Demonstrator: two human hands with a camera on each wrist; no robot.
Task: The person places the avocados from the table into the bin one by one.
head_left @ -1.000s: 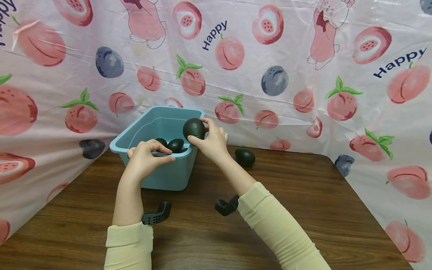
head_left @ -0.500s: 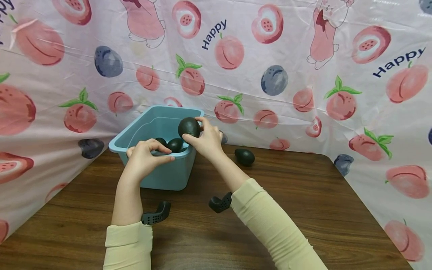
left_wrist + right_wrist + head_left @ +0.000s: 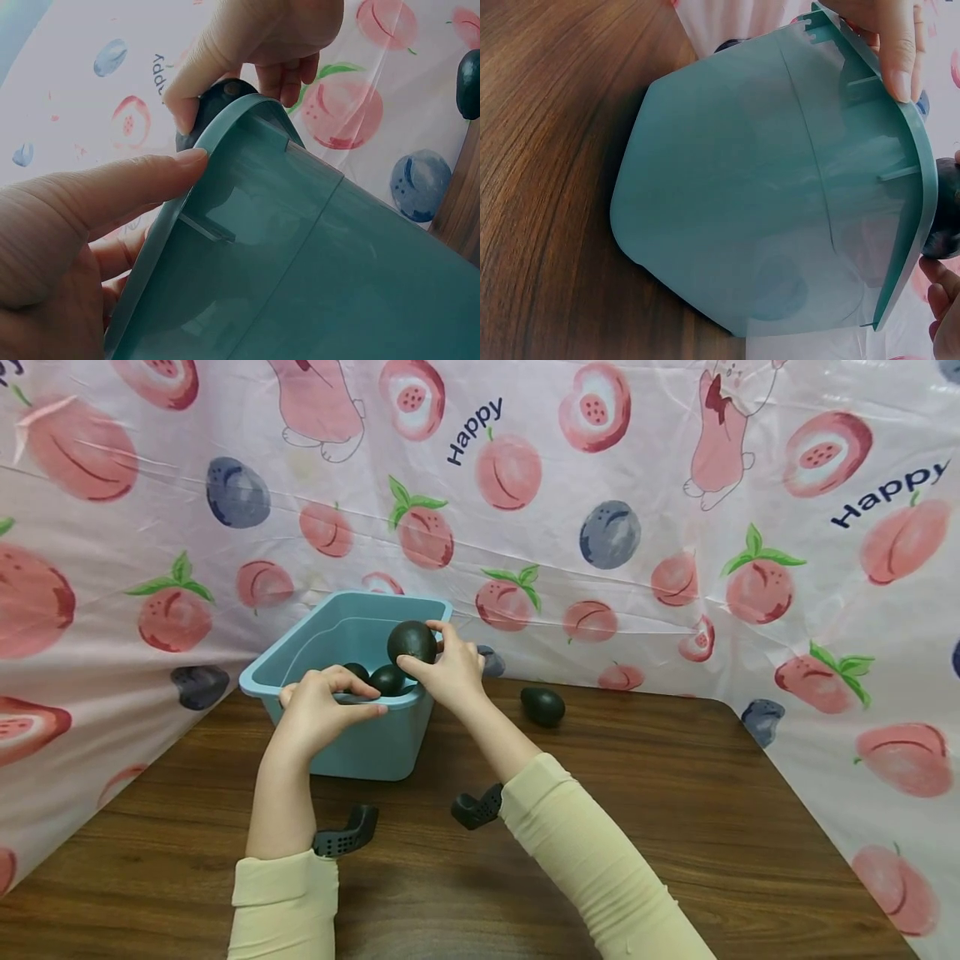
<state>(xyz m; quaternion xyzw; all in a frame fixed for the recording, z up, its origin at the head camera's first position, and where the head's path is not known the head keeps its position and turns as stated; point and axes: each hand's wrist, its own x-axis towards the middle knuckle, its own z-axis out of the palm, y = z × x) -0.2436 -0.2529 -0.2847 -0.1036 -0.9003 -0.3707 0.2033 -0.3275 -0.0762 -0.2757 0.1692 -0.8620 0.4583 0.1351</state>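
Note:
A blue-green plastic bin (image 3: 367, 743) stands on the table with several dark avocados (image 3: 386, 680) inside. My left hand (image 3: 318, 702) pinches the bin's near rim, thumb outside and fingers over the inner side; the left wrist view shows that thumb (image 3: 142, 184) along the rim. Over the bin's right rim, my right hand (image 3: 456, 670) grips a dark green avocado (image 3: 412, 643) between thumb and fingers. In the right wrist view this avocado (image 3: 946, 210) shows just past the rim, with my right fingertips at its side.
Another avocado (image 3: 543, 707) lies on the brown wooden table (image 3: 600, 827), right of the bin. A fruit-patterned cloth (image 3: 547, 552) hangs behind and along both sides of the table. Black wrist mounts (image 3: 348, 833) sit on both forearms.
My right hand has moved slightly left with the avocado, further over the bin's opening. My left hand keeps its hold on the rim.

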